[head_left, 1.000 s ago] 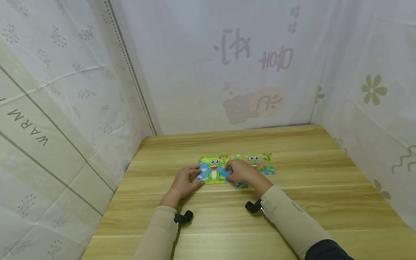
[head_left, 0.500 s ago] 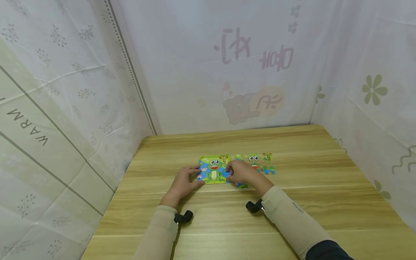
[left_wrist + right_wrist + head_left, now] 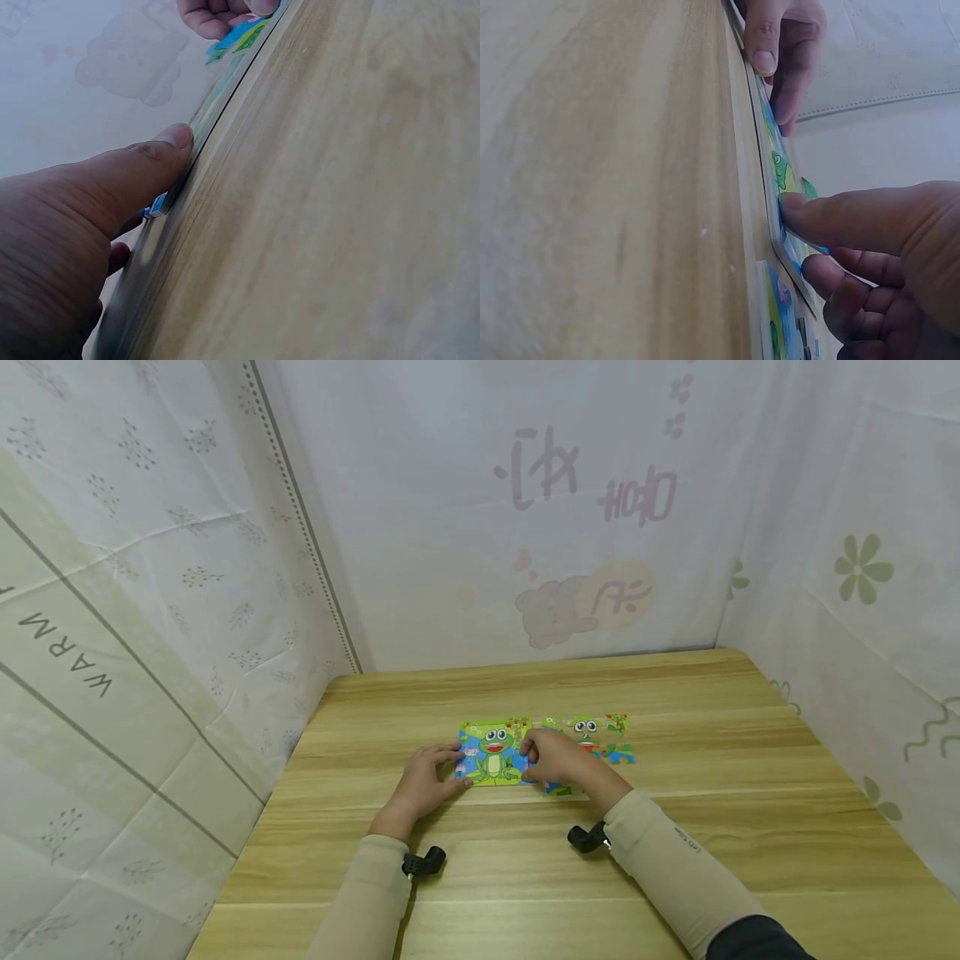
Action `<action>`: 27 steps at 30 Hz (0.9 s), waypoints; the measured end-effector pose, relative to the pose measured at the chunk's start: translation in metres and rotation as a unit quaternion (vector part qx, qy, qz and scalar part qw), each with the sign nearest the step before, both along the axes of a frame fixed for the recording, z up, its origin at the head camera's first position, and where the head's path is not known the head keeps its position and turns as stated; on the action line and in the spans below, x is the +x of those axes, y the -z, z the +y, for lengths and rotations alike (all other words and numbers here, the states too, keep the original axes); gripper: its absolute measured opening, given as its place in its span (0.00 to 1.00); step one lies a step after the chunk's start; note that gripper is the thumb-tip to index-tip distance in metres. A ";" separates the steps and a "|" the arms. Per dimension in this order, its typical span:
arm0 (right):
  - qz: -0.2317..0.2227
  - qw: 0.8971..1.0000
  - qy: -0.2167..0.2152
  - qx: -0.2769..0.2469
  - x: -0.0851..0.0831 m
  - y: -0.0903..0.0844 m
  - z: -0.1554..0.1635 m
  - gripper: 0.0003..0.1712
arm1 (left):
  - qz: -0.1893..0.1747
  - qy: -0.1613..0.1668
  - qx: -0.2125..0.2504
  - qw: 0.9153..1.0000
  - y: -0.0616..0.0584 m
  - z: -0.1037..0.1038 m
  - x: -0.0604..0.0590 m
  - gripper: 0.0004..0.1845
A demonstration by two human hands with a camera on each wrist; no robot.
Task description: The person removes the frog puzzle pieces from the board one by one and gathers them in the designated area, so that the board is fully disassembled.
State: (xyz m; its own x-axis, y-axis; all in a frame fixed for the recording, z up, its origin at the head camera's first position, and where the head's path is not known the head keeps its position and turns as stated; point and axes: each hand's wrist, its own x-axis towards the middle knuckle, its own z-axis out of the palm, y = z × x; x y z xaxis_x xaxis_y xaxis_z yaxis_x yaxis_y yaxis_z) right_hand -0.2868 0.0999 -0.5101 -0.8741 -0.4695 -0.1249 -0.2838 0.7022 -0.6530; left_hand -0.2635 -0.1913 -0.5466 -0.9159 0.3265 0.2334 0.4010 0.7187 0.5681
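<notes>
L hand (image 3: 423,781) holds the left edge of the frog puzzle (image 3: 495,752), thumb on the near edge, fingers curled over the far-left side. R hand (image 3: 558,758) pinches the puzzle's right edge, thumb tip pressed on the rim (R wrist view), other fingers curled beneath and beside it. The puzzle lies flat on the desk (image 3: 675,827), about mid-desk, just left of centre.

To do this well, in my view: keep the L hand steady as an anchor so the board doesn't slide, press w/ the R thumb straight down at the seam, not sideways, and keep the board flat. Lifting one edge could pop seated pieces out.

Counts:
- 1 framed frog puzzle, between both hands.
- 1 group of loose pieces (image 3: 600,739), just right of the board, behind the R hand. It shows a second frog face. Exact no. of pieces can't be told, too small.
- 1 more bit of blue/green piece (image 3: 558,788) peeks out under the R hand.
- 2 hands, both on the board.
- 2 black wrist cams (image 3: 423,862), one per sleeve.
</notes>
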 end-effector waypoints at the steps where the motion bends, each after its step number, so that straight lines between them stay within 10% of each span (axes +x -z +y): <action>1: 0.000 1.000 0.002 -0.003 0.000 0.000 0.000 0.21 | 0.001 0.000 0.001 1.000 0.000 0.000 0.000 0.30; 27: 0.003 0.995 0.041 -0.096 -0.007 0.005 0.021 0.03 | -0.006 -0.005 -0.005 1.000 0.001 0.000 0.000 0.30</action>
State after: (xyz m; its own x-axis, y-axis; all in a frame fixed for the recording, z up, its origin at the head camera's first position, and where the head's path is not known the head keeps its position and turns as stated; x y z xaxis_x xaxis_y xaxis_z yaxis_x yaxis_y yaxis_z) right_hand -0.2942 0.1205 -0.5150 -0.9108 -0.4116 -0.0337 -0.2359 0.5855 -0.7756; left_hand -0.2638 -0.1916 -0.5476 -0.9224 0.3189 0.2181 0.3857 0.7290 0.5655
